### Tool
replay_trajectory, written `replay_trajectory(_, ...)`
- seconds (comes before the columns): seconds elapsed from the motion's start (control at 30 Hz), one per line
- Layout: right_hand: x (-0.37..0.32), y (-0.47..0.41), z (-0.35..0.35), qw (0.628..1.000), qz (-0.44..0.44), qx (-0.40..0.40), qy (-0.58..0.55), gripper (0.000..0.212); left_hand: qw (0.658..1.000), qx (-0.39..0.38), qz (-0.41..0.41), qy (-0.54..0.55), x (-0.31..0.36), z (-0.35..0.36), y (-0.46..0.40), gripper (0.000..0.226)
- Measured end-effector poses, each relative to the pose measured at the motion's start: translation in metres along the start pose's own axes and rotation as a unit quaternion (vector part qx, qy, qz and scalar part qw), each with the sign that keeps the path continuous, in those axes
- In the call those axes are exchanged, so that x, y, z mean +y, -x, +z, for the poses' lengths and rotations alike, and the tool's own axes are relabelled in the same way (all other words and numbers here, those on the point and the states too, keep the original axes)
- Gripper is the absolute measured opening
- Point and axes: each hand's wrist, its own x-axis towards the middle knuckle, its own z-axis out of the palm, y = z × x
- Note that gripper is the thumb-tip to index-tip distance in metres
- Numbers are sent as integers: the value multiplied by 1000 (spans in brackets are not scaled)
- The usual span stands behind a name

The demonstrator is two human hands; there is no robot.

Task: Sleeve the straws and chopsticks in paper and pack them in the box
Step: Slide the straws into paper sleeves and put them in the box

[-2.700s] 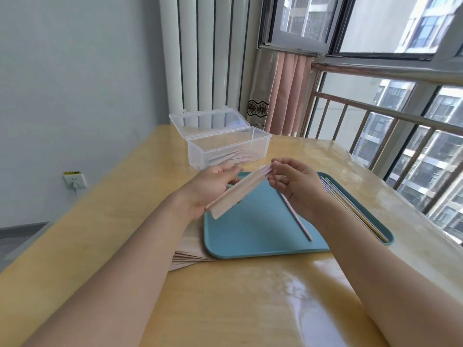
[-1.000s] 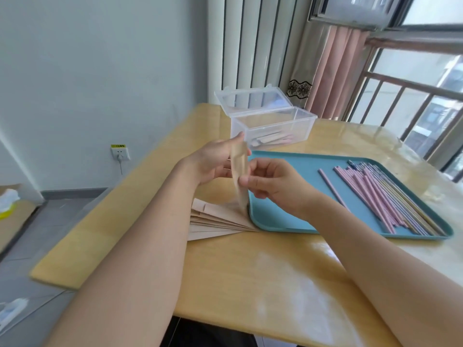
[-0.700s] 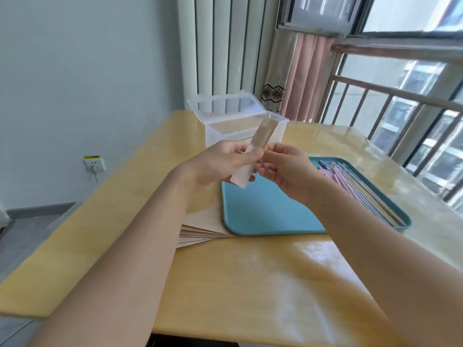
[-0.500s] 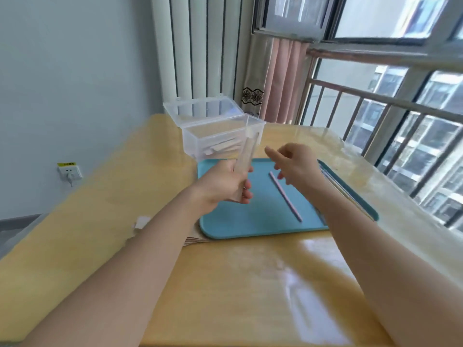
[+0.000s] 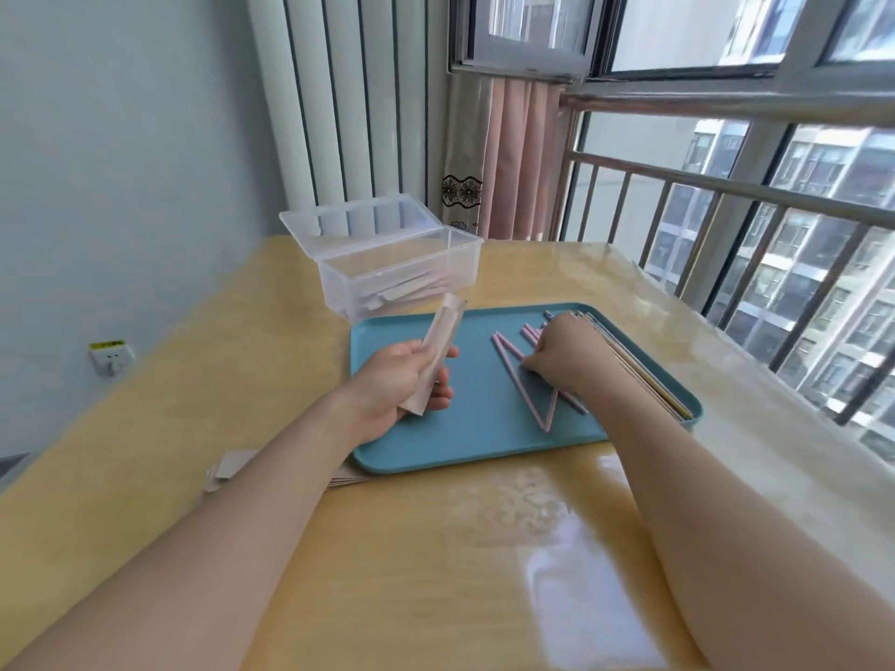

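Since half a second ago the right hand [image 5: 562, 351] has dropped from mid-air onto the teal tray [image 5: 465, 443], fingers curled down on the pink straws [image 5: 520, 380]; whether it grips one I cannot tell. Left hand [image 5: 407, 380] holds a paper sleeve [image 5: 438, 351] tilted upright above the tray's left part, thumb and fingers wrapped round its lower half. Behind the tray stands the clear plastic box [image 5: 397, 273], lid open, sleeved pieces lying inside. More paper sleeves [image 5: 232, 469] lie stacked beside the tray's near-left corner on the wooden table [image 5: 436, 573].
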Motion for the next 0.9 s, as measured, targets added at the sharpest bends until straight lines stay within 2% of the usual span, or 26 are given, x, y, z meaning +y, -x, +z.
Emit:
replay_trajectory(0.13, -3, 0, 0, 999, -18, 40, -32, 37, 1000, -8, 12, -7, 0, 2, 0, 37)
replay_trajectory(0.27, -15, 3, -6, 965, -48, 126, -224, 22, 1000, -3, 16, 8, 0, 2, 2, 37)
replay_trajectory(0.37, -20, 8, -3, 922, -55, 133, -359, 13, 1000, -4, 15, 0, 0, 3, 3, 34)
replay_trajectory(0.47, -21, 9, -1, 840, -13, 96, -534, 10, 1000, -7, 10, -6, 0, 1, 2, 32)
replay_trajectory(0.57, -25, 10, -3, 686, 32, 23, -727, 13, 1000, -17, 10, -2, 0, -2, -1, 34)
replay_trajectory(0.63, -25, 9, -4, 610, 50, 12, -791, 5, 1000, -23, 11, -6, 0, -3, -3, 37)
replay_trajectory(0.7, -22, 8, -5, 565, 58, 25, -823, 5, 999, -34, 12, -14, 0, -3, -3, 39)
replay_trajectory(0.77, -19, 7, -6, 536, 64, 33, -841, 6, 999, -44, 15, -22, 0, -3, -2, 38)
replay_trajectory(0.9, -17, 8, -9, 520, 70, 28, -851, 7, 997, -51, 35, -56, -1, -1, 1, 34)
